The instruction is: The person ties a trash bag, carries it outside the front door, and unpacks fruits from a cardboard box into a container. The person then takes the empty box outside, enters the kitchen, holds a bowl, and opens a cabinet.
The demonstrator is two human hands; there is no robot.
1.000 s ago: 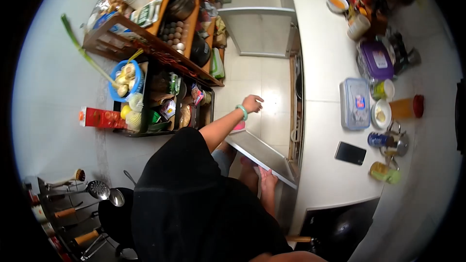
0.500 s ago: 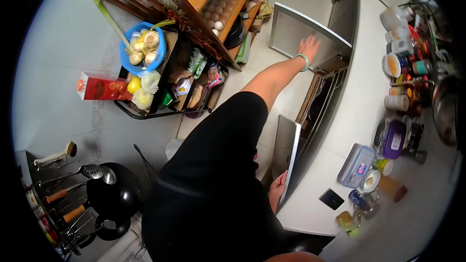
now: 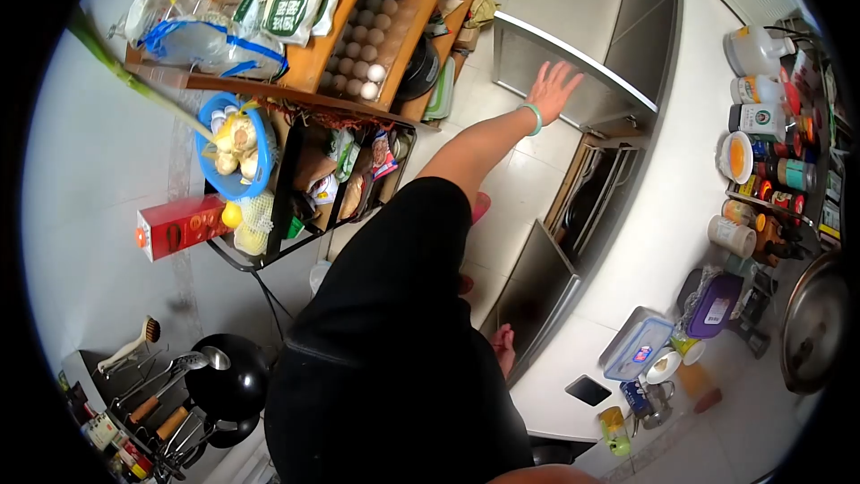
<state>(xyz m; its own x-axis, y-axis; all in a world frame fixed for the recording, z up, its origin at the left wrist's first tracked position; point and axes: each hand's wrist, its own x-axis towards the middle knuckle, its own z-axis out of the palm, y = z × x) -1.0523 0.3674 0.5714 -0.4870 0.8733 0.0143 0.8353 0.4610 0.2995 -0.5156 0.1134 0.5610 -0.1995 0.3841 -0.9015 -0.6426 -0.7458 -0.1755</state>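
Note:
My left hand [image 3: 553, 92], with a pale green bangle at its wrist, reaches out with fingers spread. It is at the upper metal cabinet door [image 3: 582, 63], which stands open; whether it touches the door is unclear. Lower down, my right hand [image 3: 503, 348] is at the outer face of the second cabinet door [image 3: 530, 294], its fingers partly extended and not wrapped round the edge. Part of this hand is hidden by my black clothing. Between the doors, the cabinet opening shows a wire rack [image 3: 609, 181] with dark items inside.
The white counter [image 3: 618, 260] carries jars, a lidded plastic box [image 3: 638, 345] and a phone [image 3: 588, 390]. Left are a wooden shelf with eggs [image 3: 363, 49] and a black cart with a blue basket [image 3: 235, 148]. A wok [image 3: 228, 376] is at lower left.
The lower door has swung inward toward the cabinet. My right hand has left its edge for its outer face. My left hand stays spread by the upper door. The view has shifted.

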